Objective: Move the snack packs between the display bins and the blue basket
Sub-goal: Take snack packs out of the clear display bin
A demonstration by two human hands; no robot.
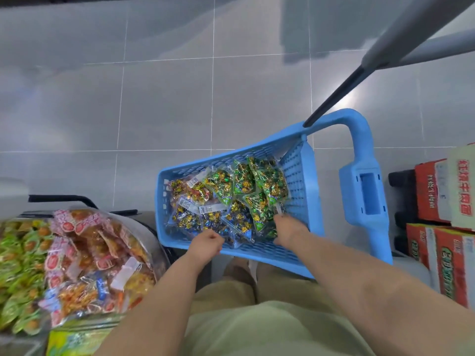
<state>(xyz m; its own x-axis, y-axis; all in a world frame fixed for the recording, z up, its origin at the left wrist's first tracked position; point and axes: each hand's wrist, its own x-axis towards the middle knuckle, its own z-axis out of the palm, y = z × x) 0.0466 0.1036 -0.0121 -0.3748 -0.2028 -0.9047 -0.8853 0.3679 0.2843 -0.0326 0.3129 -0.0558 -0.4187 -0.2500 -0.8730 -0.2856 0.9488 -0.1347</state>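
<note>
A blue basket (295, 176) stands on the floor in front of me, holding several green, blue and red snack packs (244, 186). My left hand (207, 244) curls at the basket's near rim above the blue packs; whether it grips one is unclear. My right hand (289, 229) reaches into the basket at its right side, fingers down among the green packs (259, 214) and touching them. At the left, display bins hold pink-and-orange snack packs (97, 255) and green packs (18, 265).
The basket's blue handle (365, 181) rises at the right, with a grey and black pole (341, 91) across it. Red and green cartons (442, 227) are stacked at the far right. Grey tiled floor (154, 98) lies beyond the basket.
</note>
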